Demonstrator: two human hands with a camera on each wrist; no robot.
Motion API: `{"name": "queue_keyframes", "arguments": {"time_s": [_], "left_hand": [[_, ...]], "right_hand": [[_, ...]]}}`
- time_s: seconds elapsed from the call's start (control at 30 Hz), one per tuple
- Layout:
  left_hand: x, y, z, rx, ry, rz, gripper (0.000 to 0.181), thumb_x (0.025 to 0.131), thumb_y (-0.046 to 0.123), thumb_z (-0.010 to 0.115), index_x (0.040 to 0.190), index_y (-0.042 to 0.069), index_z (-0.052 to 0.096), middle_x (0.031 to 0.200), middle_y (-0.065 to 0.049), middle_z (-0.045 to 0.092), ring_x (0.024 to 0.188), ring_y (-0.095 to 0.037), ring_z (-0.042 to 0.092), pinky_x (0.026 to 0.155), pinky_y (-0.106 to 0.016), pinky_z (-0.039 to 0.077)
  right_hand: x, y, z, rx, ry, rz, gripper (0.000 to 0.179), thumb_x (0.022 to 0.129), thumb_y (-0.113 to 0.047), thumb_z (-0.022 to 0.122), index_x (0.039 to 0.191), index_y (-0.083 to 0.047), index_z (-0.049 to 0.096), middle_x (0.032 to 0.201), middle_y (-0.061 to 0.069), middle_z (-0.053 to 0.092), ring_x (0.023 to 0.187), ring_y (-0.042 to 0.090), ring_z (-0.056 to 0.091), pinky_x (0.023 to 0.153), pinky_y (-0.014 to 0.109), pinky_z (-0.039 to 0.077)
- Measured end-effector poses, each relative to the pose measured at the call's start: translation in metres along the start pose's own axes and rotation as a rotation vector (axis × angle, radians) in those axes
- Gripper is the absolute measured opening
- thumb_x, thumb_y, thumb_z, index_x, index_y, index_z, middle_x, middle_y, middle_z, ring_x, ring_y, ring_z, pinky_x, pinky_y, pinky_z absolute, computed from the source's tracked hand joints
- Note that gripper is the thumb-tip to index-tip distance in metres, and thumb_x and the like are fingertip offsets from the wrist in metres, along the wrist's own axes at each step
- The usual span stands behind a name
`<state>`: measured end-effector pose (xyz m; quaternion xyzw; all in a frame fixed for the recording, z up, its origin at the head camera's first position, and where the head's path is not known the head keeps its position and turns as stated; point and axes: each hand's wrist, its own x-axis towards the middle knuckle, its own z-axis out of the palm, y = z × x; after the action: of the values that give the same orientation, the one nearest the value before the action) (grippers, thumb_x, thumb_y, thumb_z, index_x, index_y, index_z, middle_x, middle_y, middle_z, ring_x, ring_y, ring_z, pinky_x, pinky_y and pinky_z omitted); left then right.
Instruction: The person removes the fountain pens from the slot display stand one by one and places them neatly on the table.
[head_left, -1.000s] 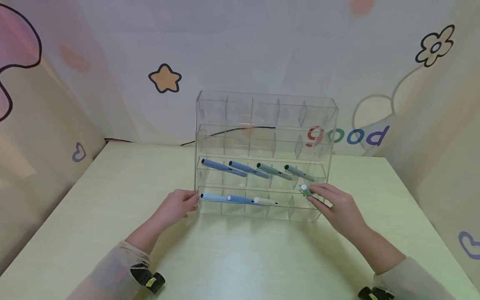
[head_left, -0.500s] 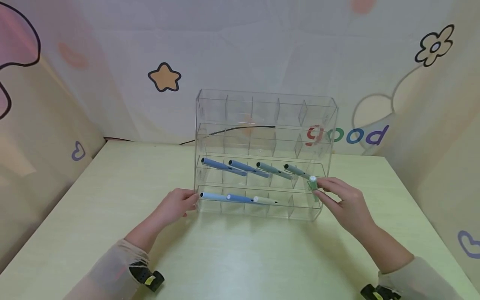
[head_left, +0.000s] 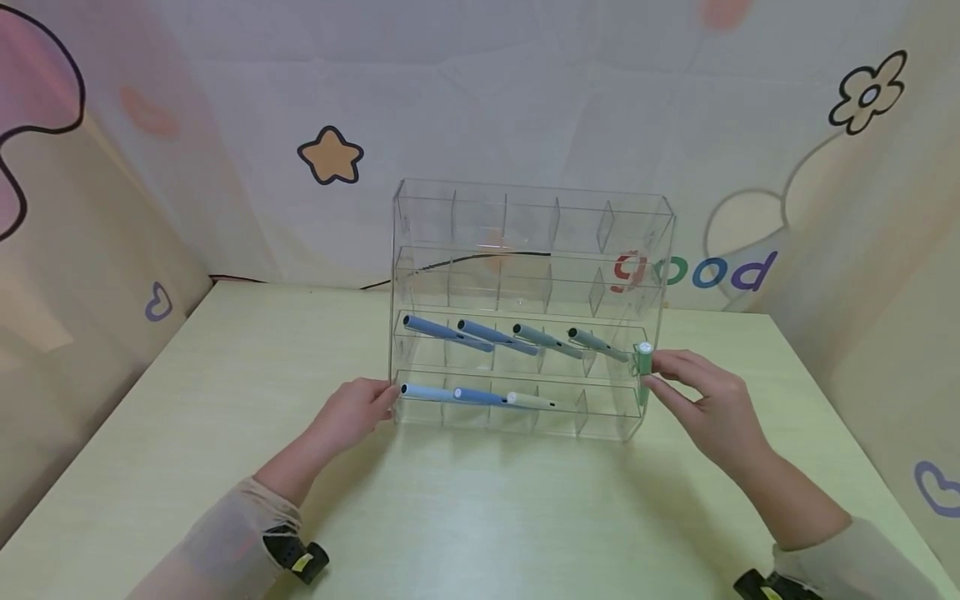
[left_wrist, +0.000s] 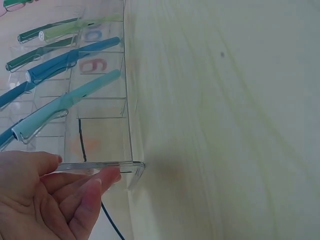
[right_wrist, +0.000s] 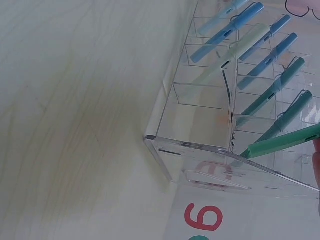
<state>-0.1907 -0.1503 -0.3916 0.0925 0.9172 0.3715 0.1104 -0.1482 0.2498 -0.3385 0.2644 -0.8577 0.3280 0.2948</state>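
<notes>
A clear acrylic pen rack (head_left: 521, 437) stands on the table. My left hand (head_left: 356, 417) grips its left side panel between thumb and fingers, plainly seen in the left wrist view. At the rack's right end, my right hand (head_left: 708, 408) pinches a green pen (head_left: 645, 360), its white-tipped end upward. In the right wrist view this green pen (right_wrist: 285, 142) slants over the right side panel; only fingertips show at the edge. The lowest tier bears a light blue pen (head_left: 425, 392), a blue pen (head_left: 480, 398) and a pale pen (head_left: 531, 402).
One tier up lie two blue pens (head_left: 442, 332) and two grey-green pens (head_left: 551, 342), all slanted. The rack's upper tiers (head_left: 480, 217) hold no pens. A printed cloth (head_left: 525, 100) hangs behind the table (head_left: 480, 517). A dark cable shows behind the rack.
My right hand has moved right with the green pen, from over the lower tier to the rack's right end, and the pen has turned more upright. My left hand stays put.
</notes>
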Motion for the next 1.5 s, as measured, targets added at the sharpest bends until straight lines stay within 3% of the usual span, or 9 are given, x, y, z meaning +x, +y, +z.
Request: {"name": "queue_keyframes", "arguments": {"time_s": [0.3,0.5,0.67,0.87,0.93,1.03,1.33,1.5], "left_hand": [[0.0,0.001,-0.002,-0.001,-0.011,0.007,0.031,0.099,0.019,0.043,0.109,-0.002,0.064,0.095,-0.018,0.068,0.08,-0.023,0.066,0.05,-0.029,0.039],[0.001,0.001,-0.001,0.04,0.01,0.032,0.03,0.098,0.019,0.044,0.106,-0.002,0.065,0.098,-0.017,0.068,0.085,-0.026,0.067,0.051,-0.029,0.037],[0.003,0.002,0.001,0.053,0.031,0.021,0.029,0.098,0.018,0.045,0.102,-0.001,0.066,0.093,-0.014,0.069,0.076,-0.021,0.065,0.049,-0.028,0.034],[0.001,0.001,0.009,0.055,0.014,-0.009,0.029,0.097,0.019,0.045,0.101,0.0,0.067,0.083,-0.008,0.068,0.053,-0.014,0.042,0.049,-0.027,0.032],[0.0,0.0,0.01,0.058,0.02,-0.005,0.03,0.097,0.019,0.045,0.101,-0.001,0.067,0.083,-0.008,0.068,0.053,-0.014,0.044,0.049,-0.027,0.033],[0.0,0.0,0.01,0.074,0.045,0.014,0.03,0.097,0.019,0.045,0.101,-0.001,0.067,0.083,-0.01,0.068,0.054,-0.014,0.049,0.048,-0.028,0.033],[0.002,0.002,0.007,0.117,0.073,0.03,0.029,0.096,0.017,0.046,0.095,-0.001,0.068,0.076,-0.007,0.067,0.049,-0.012,0.04,0.047,-0.025,0.031],[0.001,0.002,0.005,0.124,0.085,0.03,0.03,0.096,0.017,0.046,0.1,-0.003,0.067,0.076,-0.007,0.067,0.049,-0.013,0.042,0.046,-0.024,0.031]], "right_hand": [[-0.003,0.004,-0.003,0.043,0.026,0.029,0.037,0.065,0.02,0.071,0.098,0.003,0.069,0.094,0.008,0.067,0.088,-0.008,0.057,0.066,0.009,0.046],[-0.006,0.008,-0.007,0.028,0.013,0.078,0.034,0.069,0.018,0.07,0.099,0.003,0.068,0.092,0.01,0.066,0.085,-0.008,0.056,0.076,0.008,0.043],[-0.01,0.015,-0.012,0.005,-0.019,0.18,0.028,0.077,0.009,0.068,0.104,0.001,0.068,0.094,0.008,0.066,0.086,-0.011,0.055,0.077,0.007,0.041],[-0.022,0.021,-0.02,-0.001,-0.056,0.323,0.024,0.083,-0.001,0.067,0.107,0.002,0.067,0.093,-0.007,0.063,0.081,-0.013,0.055,0.072,0.006,0.043],[-0.025,0.024,-0.02,0.009,-0.064,0.354,0.024,0.085,-0.003,0.066,0.108,0.003,0.066,0.092,-0.01,0.063,0.08,-0.013,0.056,0.071,0.006,0.043],[-0.026,0.029,-0.02,0.015,-0.081,0.39,0.025,0.087,-0.008,0.064,0.11,0.003,0.065,0.092,-0.008,0.064,0.079,-0.01,0.057,0.07,0.007,0.044],[-0.026,0.04,-0.022,0.021,-0.117,0.481,0.031,0.09,-0.016,0.062,0.114,0.004,0.062,0.092,-0.005,0.066,0.078,-0.009,0.057,0.067,0.009,0.045],[-0.025,0.048,-0.02,0.04,-0.154,0.532,0.037,0.092,-0.021,0.059,0.117,0.006,0.06,0.098,0.012,0.067,0.08,-0.012,0.054,0.068,0.008,0.044]]}}
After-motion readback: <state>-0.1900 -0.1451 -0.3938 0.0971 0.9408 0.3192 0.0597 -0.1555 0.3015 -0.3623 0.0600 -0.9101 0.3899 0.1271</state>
